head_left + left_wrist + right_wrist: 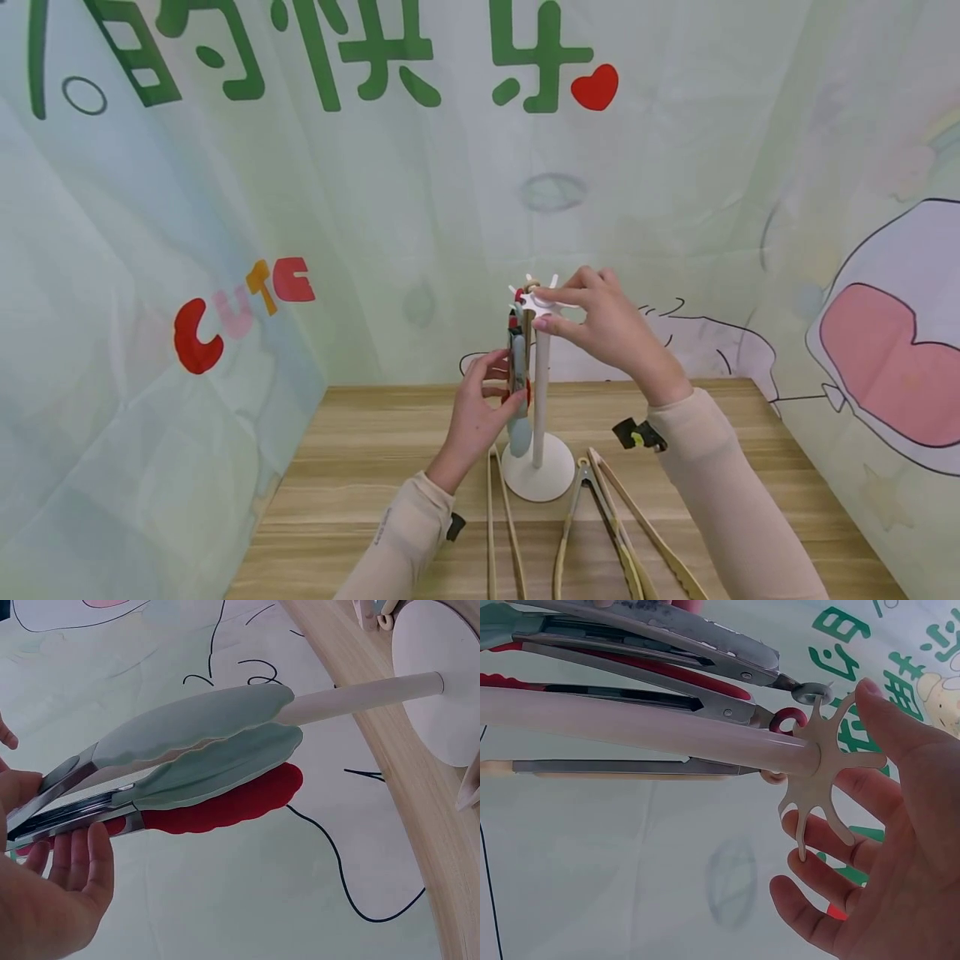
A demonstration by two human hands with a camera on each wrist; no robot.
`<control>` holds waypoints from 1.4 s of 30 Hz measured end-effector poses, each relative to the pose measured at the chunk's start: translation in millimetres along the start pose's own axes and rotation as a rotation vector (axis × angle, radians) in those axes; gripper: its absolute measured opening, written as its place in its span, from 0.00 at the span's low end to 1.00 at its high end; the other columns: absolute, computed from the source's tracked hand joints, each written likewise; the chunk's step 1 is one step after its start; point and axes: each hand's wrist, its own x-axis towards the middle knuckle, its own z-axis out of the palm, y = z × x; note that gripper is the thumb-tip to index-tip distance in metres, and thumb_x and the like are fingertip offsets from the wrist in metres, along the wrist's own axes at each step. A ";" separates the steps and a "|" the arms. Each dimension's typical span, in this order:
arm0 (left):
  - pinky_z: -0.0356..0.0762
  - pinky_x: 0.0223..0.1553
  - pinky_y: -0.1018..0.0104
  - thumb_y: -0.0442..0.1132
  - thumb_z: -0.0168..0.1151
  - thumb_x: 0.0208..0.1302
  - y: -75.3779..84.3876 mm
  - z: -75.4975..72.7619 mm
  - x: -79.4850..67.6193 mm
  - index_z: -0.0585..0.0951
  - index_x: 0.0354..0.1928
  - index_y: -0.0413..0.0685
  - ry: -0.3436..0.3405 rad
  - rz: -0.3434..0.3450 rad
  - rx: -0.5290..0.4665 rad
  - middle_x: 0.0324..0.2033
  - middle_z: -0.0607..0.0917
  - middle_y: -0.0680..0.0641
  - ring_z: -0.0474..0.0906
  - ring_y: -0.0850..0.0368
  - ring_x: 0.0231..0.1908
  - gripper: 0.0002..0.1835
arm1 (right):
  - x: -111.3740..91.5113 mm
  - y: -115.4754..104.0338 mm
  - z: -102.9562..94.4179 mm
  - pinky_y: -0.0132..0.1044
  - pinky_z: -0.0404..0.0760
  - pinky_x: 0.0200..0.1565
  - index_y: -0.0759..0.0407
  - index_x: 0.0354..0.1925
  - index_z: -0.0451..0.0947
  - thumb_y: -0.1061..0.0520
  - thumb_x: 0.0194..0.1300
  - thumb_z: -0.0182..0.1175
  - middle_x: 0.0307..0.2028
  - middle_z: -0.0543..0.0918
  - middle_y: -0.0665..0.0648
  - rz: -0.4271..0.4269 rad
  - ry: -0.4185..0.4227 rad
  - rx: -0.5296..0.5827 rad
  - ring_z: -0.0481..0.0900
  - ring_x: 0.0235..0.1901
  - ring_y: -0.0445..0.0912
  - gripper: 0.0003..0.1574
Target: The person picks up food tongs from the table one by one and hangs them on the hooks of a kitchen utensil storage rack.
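Wooden tabletop in head view, not right wrist's; left fingers round green tongs, right fingers round rack top.

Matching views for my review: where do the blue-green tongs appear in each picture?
Head: blue-green tongs slightly right of and below centre, tips down.
Left wrist: blue-green tongs left of centre, tips rightward.
Right wrist: blue-green tongs across the upper left, cut off by the left edge.
Shared landmark: the white post beside them.
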 end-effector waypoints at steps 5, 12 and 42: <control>0.81 0.49 0.43 0.32 0.70 0.59 -2.4 -0.2 0.1 0.70 0.66 0.49 -0.011 -0.016 0.012 0.54 0.76 0.42 0.78 0.45 0.52 0.33 | -0.9 -1.0 2.6 0.40 0.71 0.39 0.38 0.64 0.75 0.33 0.63 0.62 0.48 0.74 0.54 0.007 0.007 -0.008 0.62 0.45 0.49 0.33; 0.80 0.52 0.46 0.34 0.71 0.58 -2.7 -4.6 -2.7 0.70 0.66 0.50 -0.007 -0.047 -0.009 0.56 0.75 0.42 0.77 0.45 0.55 0.34 | -2.0 -4.2 6.2 0.40 0.70 0.37 0.39 0.63 0.77 0.33 0.62 0.62 0.48 0.75 0.54 0.020 0.033 -0.024 0.62 0.45 0.49 0.33; 0.75 0.35 0.61 0.40 0.66 0.53 -141.6 6.9 -118.3 0.79 0.53 0.33 -0.195 -0.494 0.418 0.33 0.82 0.47 0.76 0.57 0.33 0.25 | -0.4 -30.6 16.7 0.37 0.67 0.25 0.42 0.58 0.81 0.30 0.58 0.65 0.40 0.74 0.56 0.127 0.144 -0.150 0.62 0.41 0.52 0.34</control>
